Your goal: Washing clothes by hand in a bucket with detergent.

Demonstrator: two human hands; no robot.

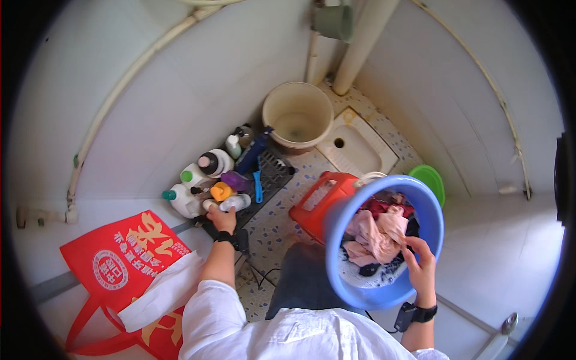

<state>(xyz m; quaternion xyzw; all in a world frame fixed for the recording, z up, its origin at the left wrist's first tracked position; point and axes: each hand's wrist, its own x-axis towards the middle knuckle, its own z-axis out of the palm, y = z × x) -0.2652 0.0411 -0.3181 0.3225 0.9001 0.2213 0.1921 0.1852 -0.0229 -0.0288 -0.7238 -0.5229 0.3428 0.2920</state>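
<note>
My left hand (222, 220) is among bottles on a dark rack, its fingers apart against a small clear bottle (236, 202) and a small white container. Whether it grips either is hard to see. Close by are an orange-capped bottle (221, 191), a purple bottle (235, 181) and a blue-handled brush (258, 186). At the right, my right hand (422, 267) reaches over the rim of a blue basin (336, 258), its fingertips closed on the edge of a pink garment (378, 234). Dark and red clothes lie under that garment in sudsy water.
The basin sits by a red plastic stool (321, 201). Beyond are a beige bucket (297, 102), a squat toilet (360, 144) and a green basin (428, 180). A red bag (129, 255) lies at the left. Pipes run along the walls.
</note>
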